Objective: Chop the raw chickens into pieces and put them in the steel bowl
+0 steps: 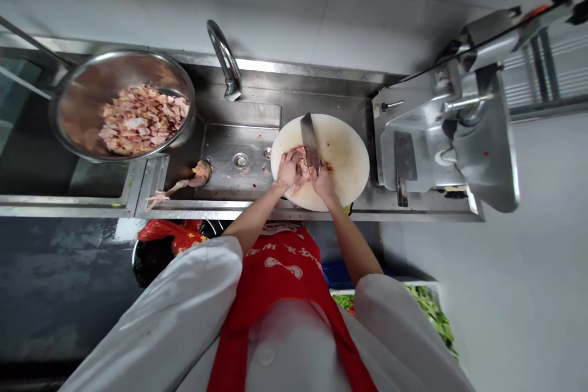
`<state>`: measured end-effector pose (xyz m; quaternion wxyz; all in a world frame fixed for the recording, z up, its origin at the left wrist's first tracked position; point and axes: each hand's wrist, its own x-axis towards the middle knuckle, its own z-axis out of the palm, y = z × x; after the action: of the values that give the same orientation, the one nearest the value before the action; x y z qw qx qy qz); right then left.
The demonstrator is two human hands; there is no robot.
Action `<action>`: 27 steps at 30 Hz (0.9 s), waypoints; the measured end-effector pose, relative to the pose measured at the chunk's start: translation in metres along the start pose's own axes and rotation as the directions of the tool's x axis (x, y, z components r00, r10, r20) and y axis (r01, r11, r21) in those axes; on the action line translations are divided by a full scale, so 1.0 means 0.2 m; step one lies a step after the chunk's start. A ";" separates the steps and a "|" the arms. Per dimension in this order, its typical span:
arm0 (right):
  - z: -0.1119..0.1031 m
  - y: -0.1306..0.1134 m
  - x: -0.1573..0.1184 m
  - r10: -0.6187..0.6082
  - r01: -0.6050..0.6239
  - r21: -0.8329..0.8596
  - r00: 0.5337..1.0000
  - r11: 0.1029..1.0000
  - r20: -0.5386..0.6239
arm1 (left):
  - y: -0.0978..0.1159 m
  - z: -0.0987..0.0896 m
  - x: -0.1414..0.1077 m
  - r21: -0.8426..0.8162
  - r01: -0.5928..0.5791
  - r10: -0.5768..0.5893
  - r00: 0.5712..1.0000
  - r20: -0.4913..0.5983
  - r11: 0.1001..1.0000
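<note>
On the round white cutting board [351,153] lies raw chicken [302,173], partly covered by my hands. My left hand [288,169] presses on it from the left, fingers bent around the meat. In my right hand [323,182] is a cleaver [309,138], its broad dark blade pointing away from me along the chicken's right side. The handle is hidden in my grip. Small red scraps lie right of the blade. A chicken leg with its foot [197,175] rests at the sink's left front edge.
A large steel bowl [68,107] of chopped chicken pieces [142,122] stands left. Behind the sink [220,147] rises a curved faucet [223,52]. A metal slicer [427,135] is right, with another cleaver [405,162] on it. Below are a bin [151,263] and leafy vegetables [432,312].
</note>
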<state>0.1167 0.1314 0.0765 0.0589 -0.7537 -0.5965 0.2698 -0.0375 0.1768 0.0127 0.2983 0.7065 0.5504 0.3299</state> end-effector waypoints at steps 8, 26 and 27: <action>-0.20 0.17 -0.03 0.105 -0.105 0.019 0.994 0.994 0.023 | 0.03 0.01 -0.06 0.004 0.050 -0.050 0.997 -0.056 0.999; -0.04 0.39 -0.50 0.076 -0.043 -0.217 0.986 0.975 0.146 | 0.09 -0.03 -0.20 -0.087 0.114 -0.129 0.974 -0.186 0.990; -0.05 0.38 -0.52 0.069 -0.041 -0.223 0.990 0.974 0.120 | 0.08 -0.04 -0.23 -0.126 0.098 -0.124 0.968 -0.220 0.987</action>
<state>0.1733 0.0163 0.0883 -0.0705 -0.7532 -0.6039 0.2509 -0.0430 0.1293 0.0236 0.2914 0.6143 0.5997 0.4220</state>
